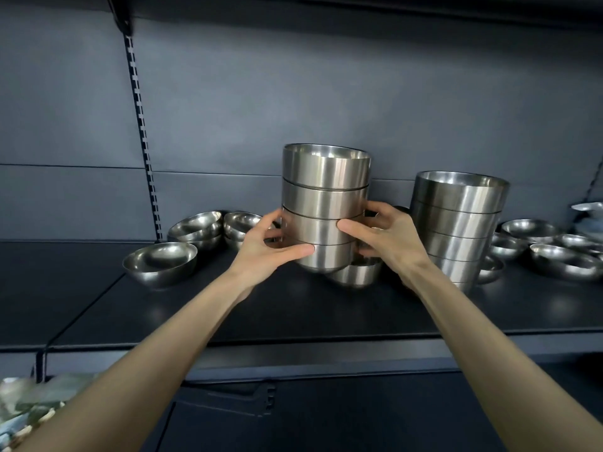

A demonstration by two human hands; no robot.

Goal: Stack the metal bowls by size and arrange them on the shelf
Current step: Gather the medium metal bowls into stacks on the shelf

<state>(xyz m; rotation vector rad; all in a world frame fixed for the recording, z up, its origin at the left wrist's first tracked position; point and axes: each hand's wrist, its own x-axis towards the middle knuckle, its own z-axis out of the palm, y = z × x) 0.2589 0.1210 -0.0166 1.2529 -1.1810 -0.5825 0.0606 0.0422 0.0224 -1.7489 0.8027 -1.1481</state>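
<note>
Two bare forearms rise from the bottom corners; left hand [261, 247] and right hand [381, 238] clamp their fingers around a four-bowl stack [324, 207] at frame centre, over the dark shelf [293, 314]. Right of it stands a wider stack [456, 223]; loose bowls [160, 262] lie left.

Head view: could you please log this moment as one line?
left hand + right hand: gripping bowl stack | second stack: standing right | shelf: loose bowls remain

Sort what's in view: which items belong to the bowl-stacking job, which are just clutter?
Job: held stack in left hand and right hand; taller stack; loose bowls; shelf.
Clutter: crumpled wrapping, bottom left.
</note>
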